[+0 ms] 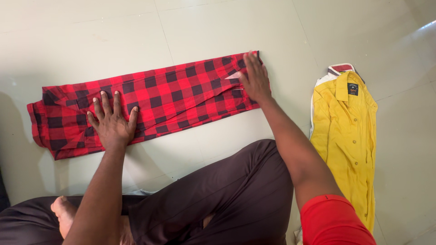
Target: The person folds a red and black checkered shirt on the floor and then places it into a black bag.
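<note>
Flat on the pale tiled floor (218, 27) lies the red-and-black checked cotton shirt (168, 95), folded into a long strip; the left hand (111, 122) presses it with fingers spread, the right hand (254, 79) flattens its far end. Smoothing outward would keep edges aligned. A yellow buttoned shirt (347, 136) lies well apart.

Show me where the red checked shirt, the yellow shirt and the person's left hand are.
red checked shirt (181, 90), head view, middle of the folded cloth.
yellow shirt (347, 136), head view, on its buttoned front.
left hand (111, 124), head view, back of the hand, flat on the checked shirt.
</note>
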